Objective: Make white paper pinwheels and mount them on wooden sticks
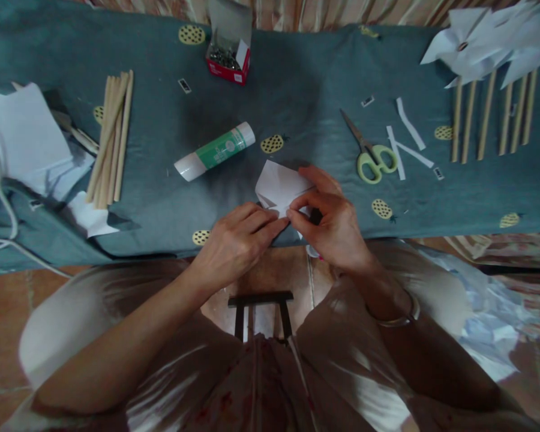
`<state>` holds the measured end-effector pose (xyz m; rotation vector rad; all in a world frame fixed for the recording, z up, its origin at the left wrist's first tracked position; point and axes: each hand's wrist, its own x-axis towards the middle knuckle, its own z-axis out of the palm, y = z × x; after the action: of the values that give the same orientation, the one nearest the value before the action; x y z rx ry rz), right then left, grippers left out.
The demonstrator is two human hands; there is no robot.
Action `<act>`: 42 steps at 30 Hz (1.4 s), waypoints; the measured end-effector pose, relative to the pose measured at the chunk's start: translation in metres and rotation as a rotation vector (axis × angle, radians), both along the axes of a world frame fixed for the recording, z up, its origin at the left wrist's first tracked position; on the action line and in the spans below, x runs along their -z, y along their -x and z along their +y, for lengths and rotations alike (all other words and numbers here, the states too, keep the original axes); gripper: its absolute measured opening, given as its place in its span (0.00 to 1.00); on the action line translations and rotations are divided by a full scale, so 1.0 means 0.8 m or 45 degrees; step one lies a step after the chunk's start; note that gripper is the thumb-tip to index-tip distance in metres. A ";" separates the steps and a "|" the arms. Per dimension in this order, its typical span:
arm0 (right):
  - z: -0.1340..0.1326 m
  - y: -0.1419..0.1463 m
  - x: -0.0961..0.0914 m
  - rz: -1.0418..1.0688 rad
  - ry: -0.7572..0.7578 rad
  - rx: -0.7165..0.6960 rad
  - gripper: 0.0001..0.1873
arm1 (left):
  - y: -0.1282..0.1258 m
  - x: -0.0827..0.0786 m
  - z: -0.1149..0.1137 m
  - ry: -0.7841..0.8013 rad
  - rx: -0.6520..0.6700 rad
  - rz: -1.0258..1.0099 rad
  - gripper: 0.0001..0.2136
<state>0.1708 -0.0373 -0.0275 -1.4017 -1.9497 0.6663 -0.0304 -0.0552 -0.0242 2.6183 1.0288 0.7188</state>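
Both hands work on a white paper pinwheel [279, 182] with folded blades at the table's front edge. My left hand [240, 240] lies over its lower left part, fingers closed together and pressing on the paper. From the right, my right hand [335, 222] pinches near the pinwheel's middle with thumb and index finger, the other fingers curled behind the paper. Whether something small sits in that pinch is hidden. Beyond the left hand lies a green and white glue stick [220, 150]. Green-handled scissors [371, 156] rest to the right, blades pointing away.
A red box [227, 69] of small metal pieces stands open at the back. Wooden sticks [110, 141] and paper sheets [31, 132] lie left, beside a white cable [2, 186]. Paper strips [409, 123] lie right of the scissors. Finished pinwheels [477, 48] on sticks occupy the far right.
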 end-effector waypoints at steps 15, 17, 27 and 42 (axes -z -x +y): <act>-0.001 0.000 0.000 -0.037 0.002 0.012 0.06 | -0.004 0.003 0.003 0.031 -0.027 -0.093 0.08; -0.001 0.000 0.000 -0.032 -0.003 0.017 0.06 | -0.004 0.003 0.003 0.045 -0.030 -0.090 0.09; -0.002 0.000 -0.001 -0.040 -0.007 0.014 0.05 | -0.006 0.006 0.003 0.019 -0.057 -0.112 0.09; -0.005 0.003 0.004 -0.007 -0.109 0.005 0.06 | -0.007 0.010 0.003 -0.001 -0.072 -0.154 0.08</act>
<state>0.1684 -0.0415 -0.0307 -1.3567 -1.9559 0.5707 -0.0249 -0.0532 -0.0321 2.5203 1.0709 0.8783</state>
